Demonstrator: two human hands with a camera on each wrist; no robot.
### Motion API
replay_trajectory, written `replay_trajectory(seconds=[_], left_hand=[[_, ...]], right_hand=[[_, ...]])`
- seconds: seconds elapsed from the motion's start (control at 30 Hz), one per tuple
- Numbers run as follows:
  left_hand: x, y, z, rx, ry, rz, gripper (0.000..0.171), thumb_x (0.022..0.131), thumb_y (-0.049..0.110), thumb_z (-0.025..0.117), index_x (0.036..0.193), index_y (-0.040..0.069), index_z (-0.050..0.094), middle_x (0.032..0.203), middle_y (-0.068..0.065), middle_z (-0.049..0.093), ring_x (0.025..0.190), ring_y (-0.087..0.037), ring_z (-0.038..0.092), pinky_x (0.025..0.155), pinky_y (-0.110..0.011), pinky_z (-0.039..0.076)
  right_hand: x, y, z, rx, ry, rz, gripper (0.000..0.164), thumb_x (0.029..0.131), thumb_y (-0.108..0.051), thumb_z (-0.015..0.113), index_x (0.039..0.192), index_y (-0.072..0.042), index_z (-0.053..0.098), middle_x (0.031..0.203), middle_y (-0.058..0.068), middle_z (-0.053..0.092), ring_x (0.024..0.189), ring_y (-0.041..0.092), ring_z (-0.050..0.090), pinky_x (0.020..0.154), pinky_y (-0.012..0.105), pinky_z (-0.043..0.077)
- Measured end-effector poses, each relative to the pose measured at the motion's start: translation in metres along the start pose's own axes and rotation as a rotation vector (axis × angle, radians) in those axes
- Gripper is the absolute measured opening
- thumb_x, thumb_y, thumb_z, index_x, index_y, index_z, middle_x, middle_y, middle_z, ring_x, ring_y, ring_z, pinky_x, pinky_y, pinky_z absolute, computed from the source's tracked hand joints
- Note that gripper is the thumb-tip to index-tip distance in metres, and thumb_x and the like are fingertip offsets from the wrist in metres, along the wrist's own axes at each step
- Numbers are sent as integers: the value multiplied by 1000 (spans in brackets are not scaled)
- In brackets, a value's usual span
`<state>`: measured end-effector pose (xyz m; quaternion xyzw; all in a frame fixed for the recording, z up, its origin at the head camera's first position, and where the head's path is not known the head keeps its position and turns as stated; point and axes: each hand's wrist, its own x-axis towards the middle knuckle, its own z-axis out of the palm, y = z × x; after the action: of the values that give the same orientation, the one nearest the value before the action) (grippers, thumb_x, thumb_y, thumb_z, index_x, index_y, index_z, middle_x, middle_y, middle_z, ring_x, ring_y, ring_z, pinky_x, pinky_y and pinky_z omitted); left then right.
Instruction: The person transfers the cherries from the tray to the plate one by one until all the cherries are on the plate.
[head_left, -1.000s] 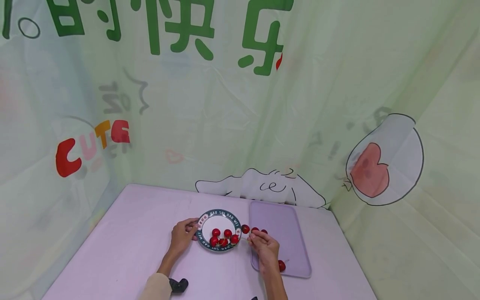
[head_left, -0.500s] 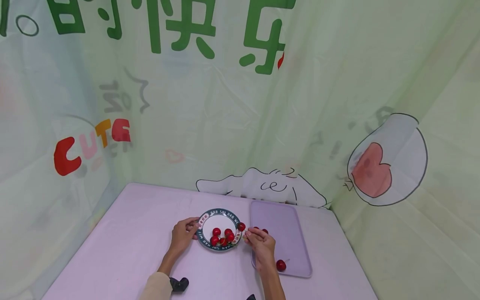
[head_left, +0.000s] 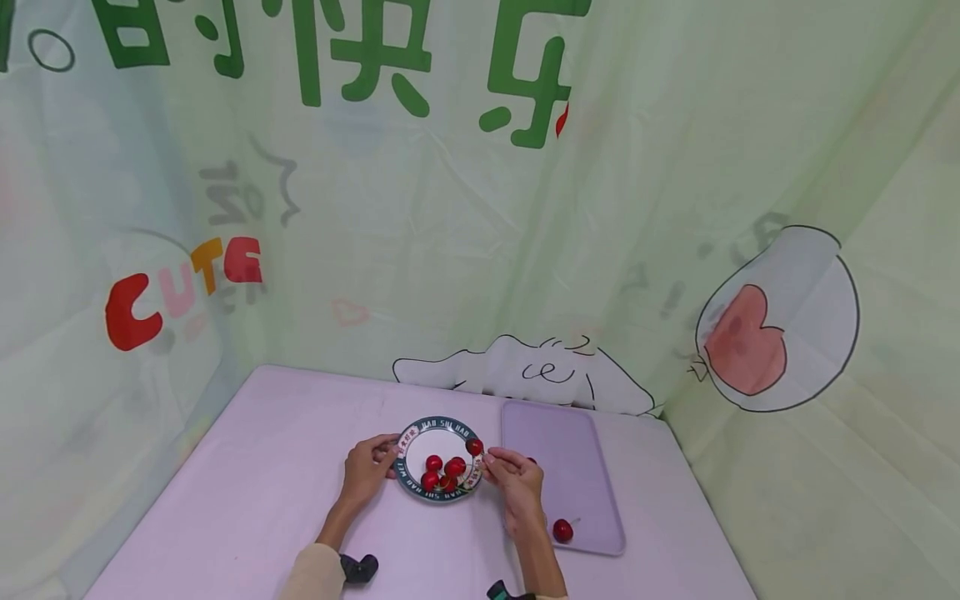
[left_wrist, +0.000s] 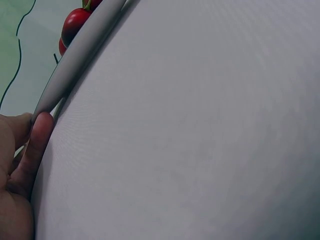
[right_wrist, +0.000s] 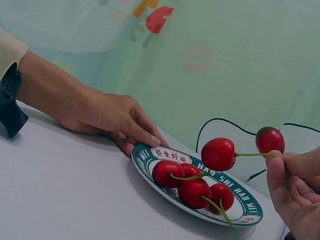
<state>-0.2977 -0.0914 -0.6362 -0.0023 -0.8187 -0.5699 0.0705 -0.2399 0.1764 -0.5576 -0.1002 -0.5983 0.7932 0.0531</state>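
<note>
Cherries (head_left: 444,473) lie clustered on the green-rimmed plate (head_left: 415,432) at lower centre of the head view. The right hand (head_left: 512,482) pinches one cherry (head_left: 474,447) by its stem, holding it above the plate's right rim; the right wrist view shows that stem (right_wrist: 254,154) between the fingertips, with a second cherry (right_wrist: 270,139) behind. The left hand (head_left: 365,471) steadies the plate's left edge, fingers relaxed and straight against the rim, as the left wrist view confirms close up. Only the head view shows the purple tray (head_left: 592,467) with a lone cherry (head_left: 562,531) on it.
</note>
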Motion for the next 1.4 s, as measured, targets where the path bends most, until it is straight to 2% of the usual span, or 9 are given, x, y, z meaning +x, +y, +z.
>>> replay_trajectory(seconds=[0.43,0.67,1.13,1.4], left_hand=[[-1,2,-2,15,-5,-8,33,106,9,70,139,4,73,103,-9,73,64,-10,70,64,-17,53],[-1,0,-2,23,-1,-12,33,107,10,70,140,5,73,102,-8,73,63,-10,70,64,-17,53],[0,0,0,10,-11,-21,33,107,10,70,139,6,73,103,-8,73,63,-10,70,66,-17,53],[2,-4,1,4,-3,-13,33,107,10,70,139,6,73,104,-9,74,63,-10,70,65,-17,53]], right_hand=[[5,2,12,-21,-24,-3,30,98,2,78,122,17,70,88,5,82,77,12,80,76,24,66],[4,1,22,-16,-96,-6,34,100,2,75,126,20,66,93,9,83,79,12,81,79,23,66],[3,3,33,-38,-117,43,31,100,-1,76,126,16,69,95,10,84,79,15,82,85,27,67],[6,5,40,-39,-131,44,33,100,0,75,127,18,68,95,11,84,80,14,82,78,25,67]])
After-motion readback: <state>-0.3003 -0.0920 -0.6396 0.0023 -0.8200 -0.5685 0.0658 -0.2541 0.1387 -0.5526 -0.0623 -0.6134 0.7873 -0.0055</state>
